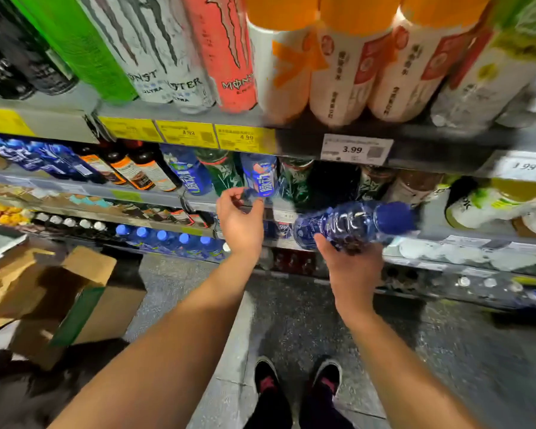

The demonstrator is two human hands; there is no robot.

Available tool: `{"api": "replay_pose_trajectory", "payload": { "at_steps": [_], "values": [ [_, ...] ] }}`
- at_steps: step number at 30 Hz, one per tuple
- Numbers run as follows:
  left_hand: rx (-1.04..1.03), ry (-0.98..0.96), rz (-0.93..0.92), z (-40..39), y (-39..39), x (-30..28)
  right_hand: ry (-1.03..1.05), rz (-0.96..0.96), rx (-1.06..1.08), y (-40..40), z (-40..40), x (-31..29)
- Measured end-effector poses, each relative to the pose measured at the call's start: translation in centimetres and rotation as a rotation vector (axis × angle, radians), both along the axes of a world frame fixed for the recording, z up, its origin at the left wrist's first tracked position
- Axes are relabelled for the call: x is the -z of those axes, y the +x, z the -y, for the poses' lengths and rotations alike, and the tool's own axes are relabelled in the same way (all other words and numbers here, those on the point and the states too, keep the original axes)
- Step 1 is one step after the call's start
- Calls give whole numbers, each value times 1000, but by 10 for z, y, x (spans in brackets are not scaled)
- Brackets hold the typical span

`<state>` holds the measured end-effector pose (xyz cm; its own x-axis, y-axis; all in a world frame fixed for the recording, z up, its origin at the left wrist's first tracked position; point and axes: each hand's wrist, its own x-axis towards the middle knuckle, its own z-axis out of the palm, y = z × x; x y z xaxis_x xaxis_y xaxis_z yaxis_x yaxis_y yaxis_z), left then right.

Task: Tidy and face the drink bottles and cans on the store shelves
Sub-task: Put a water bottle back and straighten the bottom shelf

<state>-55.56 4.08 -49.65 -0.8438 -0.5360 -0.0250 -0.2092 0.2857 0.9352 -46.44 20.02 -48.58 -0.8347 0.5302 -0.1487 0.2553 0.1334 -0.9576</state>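
Below the top shelf of tall energy drink cans [155,51] and orange-capped white bottles [338,72], two bare arms reached toward the middle shelf [464,232] of a store drinks aisle. On the person's right, the right hand [348,258] was clenched from beneath around a dark blue translucent plastic bottle with a blue cap [353,224], held on its side in front of the shelf edge, cap pointing right. The left hand [240,219] was raised beside it, fingers curled; whether its grip pinched the base of a blue bottle with a pink label [260,178] standing on the middle shelf or was released could not be told through the blur. Yellow price tags [186,134] and a white price tag reading 3.99 [356,149] lined the shelf rail above. An open brown cardboard box [59,292] sat on the speckled grey floor [291,320] at left, and two black shoes with pink laces [297,382] showed below.
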Motion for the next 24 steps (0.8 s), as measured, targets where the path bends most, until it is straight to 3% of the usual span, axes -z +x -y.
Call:
{"api": "replay_pose_trajectory", "payload": {
  "at_steps": [4,13,17,24],
  "values": [
    [-118,-10,56,32,-23,5,-29,-48,-85,-9,22,1],
    [-81,-124,70,44,-72,6,-50,-72,-175,-17,40,9],
    [-156,-139,68,40,-80,3,-80,-62,-214,-18,37,12],
    [-279,-8,64,36,-49,-4,-82,-76,-267,-17,39,4]
  ]
}}
